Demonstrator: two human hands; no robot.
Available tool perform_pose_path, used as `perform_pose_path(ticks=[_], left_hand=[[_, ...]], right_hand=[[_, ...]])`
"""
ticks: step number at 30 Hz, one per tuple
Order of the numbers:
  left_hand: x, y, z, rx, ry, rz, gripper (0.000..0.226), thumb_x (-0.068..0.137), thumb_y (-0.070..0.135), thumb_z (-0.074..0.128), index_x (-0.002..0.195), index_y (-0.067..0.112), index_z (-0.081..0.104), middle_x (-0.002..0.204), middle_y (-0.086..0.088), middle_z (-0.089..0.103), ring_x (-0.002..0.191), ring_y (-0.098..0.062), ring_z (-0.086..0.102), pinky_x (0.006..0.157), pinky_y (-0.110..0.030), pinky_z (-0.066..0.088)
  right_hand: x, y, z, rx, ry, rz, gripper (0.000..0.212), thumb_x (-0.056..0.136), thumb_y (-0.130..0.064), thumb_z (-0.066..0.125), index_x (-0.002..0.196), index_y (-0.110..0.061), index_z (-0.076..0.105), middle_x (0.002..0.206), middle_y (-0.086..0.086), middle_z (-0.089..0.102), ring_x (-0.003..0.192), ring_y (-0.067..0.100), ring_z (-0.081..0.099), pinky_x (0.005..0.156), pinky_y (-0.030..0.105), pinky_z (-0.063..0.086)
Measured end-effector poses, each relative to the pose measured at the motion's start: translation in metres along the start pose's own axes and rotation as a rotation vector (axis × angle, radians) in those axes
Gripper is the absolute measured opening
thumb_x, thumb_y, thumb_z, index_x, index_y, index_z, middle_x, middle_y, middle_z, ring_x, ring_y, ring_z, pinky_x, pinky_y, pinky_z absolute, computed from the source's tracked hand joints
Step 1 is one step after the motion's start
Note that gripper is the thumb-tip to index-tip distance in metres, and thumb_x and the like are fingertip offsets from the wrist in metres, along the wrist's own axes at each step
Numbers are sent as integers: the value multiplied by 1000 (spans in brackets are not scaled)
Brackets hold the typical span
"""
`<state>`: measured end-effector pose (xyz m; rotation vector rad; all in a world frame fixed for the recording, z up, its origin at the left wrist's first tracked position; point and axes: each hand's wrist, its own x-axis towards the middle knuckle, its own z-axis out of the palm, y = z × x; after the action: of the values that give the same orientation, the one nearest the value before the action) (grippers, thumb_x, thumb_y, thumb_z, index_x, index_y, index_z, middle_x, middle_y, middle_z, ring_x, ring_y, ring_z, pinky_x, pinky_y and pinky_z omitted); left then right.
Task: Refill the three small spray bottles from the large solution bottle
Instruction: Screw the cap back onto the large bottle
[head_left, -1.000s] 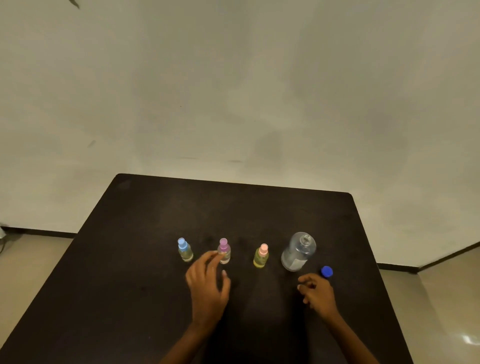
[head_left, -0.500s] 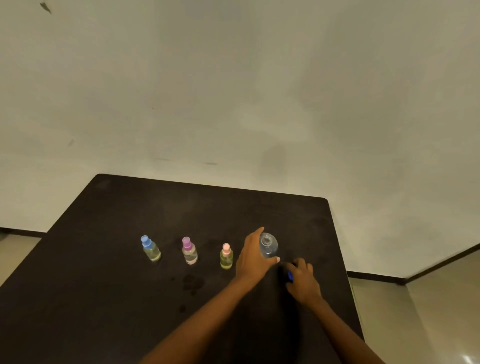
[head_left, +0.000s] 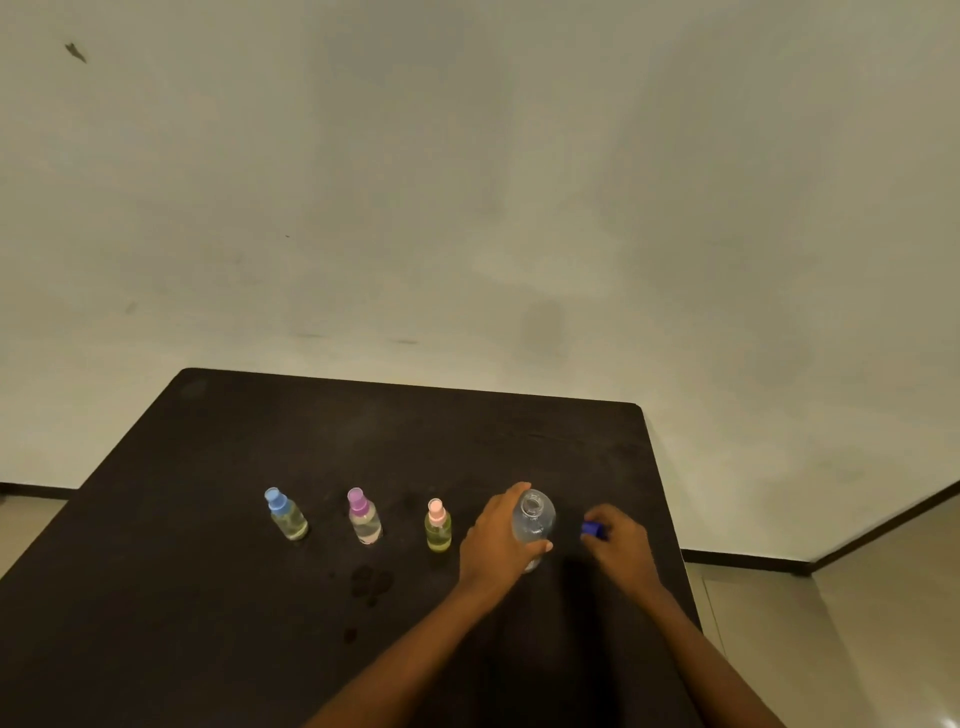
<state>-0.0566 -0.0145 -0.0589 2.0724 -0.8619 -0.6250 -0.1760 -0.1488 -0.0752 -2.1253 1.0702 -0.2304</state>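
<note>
- The large solution bottle (head_left: 534, 522) stands upright on the dark table (head_left: 363, 431), at the right end of the row and just right of the pink-capped bottle; its mouth is open and its clear body looks nearly empty, though the level is hard to read.
- The left hand (head_left: 498, 540) wraps around the bottle's near and left side, thumb across the front, holding it firmly.
- The right hand (head_left: 621, 545) pinches the blue cap (head_left: 593, 529) in closed fingers, just right of the bottle and apart from its neck.
- Risk: with the mouth open, a tilt or a squeeze of the soft wall could spill liquid; a cap set on crooked could cross-thread or slip away.
- The pink-capped spray bottle (head_left: 438, 527) holds yellowish liquid; being so near the left hand, it could be knocked over.
- The purple-capped spray bottle (head_left: 363, 517) holds clear liquid, and the blue-capped spray bottle (head_left: 284, 514) a pale yellowish one; all three stand capped and look filled.
- Dark wet spots (head_left: 370, 581) lie on the table in front of the row, so anything slid there could skid.
</note>
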Motion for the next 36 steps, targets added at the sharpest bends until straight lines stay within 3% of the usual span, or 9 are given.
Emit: perform_pose_path(ticks=[5, 11, 17, 21, 25, 28, 31, 34, 36], left_hand=[[0, -1, 0, 12, 8, 8, 80, 68, 35, 76, 137, 28, 35, 134, 4, 48, 124, -14, 46, 103, -37, 41], [-1, -3, 1, 33, 29, 22, 82, 69, 38, 75, 138, 27, 34, 138, 6, 46, 127, -11, 44, 105, -33, 39], [1, -3, 4, 28, 34, -1, 66, 68, 42, 74, 126, 28, 47, 124, 7, 57, 115, -10, 53, 99, -32, 44], [1, -4, 6, 5, 52, 17, 60, 69, 38, 74, 123, 27, 50, 120, 6, 58, 111, -9, 55, 97, -32, 45], [2, -7, 7, -21, 62, 21, 58, 68, 37, 75, 120, 27, 52, 118, 7, 59, 108, -8, 56, 96, -34, 46], [1, -5, 7, -10, 63, 20, 56, 69, 35, 75, 120, 27, 52, 119, 5, 58, 109, -10, 55, 97, -33, 45], [2, -4, 6, 7, 55, 23, 56, 72, 34, 73, 122, 26, 49, 121, 4, 57, 111, -10, 54, 98, -30, 44], [2, -2, 5, 30, 39, 23, 60, 73, 35, 72, 126, 25, 46, 123, 4, 55, 112, -10, 52, 99, -28, 42], [1, -1, 5, 35, 35, 26, 63, 74, 37, 70, 129, 25, 44, 124, 5, 54, 113, -9, 52, 99, -28, 42]], right_hand=[[0, -44, -26, 407, 98, 52, 25, 75, 1, 70, 76, -16, 52, 78, 5, 58, 72, 14, 58, 63, 19, 44], [-7, -82, -26, 646, 7, -65, 30, 79, 6, 64, 100, -16, 62, 90, 5, 68, 87, 14, 66, 72, 19, 55], [-8, -90, -13, 418, -93, -163, 38, 76, 7, 67, 84, -30, 63, 92, -5, 66, 94, 11, 63, 88, 27, 51], [-10, -88, -11, 271, -110, -203, 36, 79, 7, 63, 92, -26, 62, 98, -4, 63, 99, 13, 60, 91, 26, 49], [-12, -92, -14, 135, -144, -273, 24, 84, 2, 58, 104, -9, 67, 103, 10, 67, 100, 24, 62, 92, 38, 48], [-13, -94, -16, 91, -135, -288, 24, 86, 0, 57, 106, -6, 67, 104, 12, 68, 101, 27, 62, 93, 40, 48], [-13, -93, -13, 51, -115, -269, 24, 85, -4, 60, 108, -7, 67, 106, 11, 68, 101, 24, 62, 93, 34, 48], [-10, -91, -9, -65, -58, -247, 30, 82, -13, 67, 111, -10, 64, 109, 7, 65, 99, 15, 59, 87, 19, 43], [-9, -91, -7, -107, -24, -261, 28, 81, -19, 69, 107, -12, 63, 102, 3, 63, 90, 9, 56, 85, 20, 46]])
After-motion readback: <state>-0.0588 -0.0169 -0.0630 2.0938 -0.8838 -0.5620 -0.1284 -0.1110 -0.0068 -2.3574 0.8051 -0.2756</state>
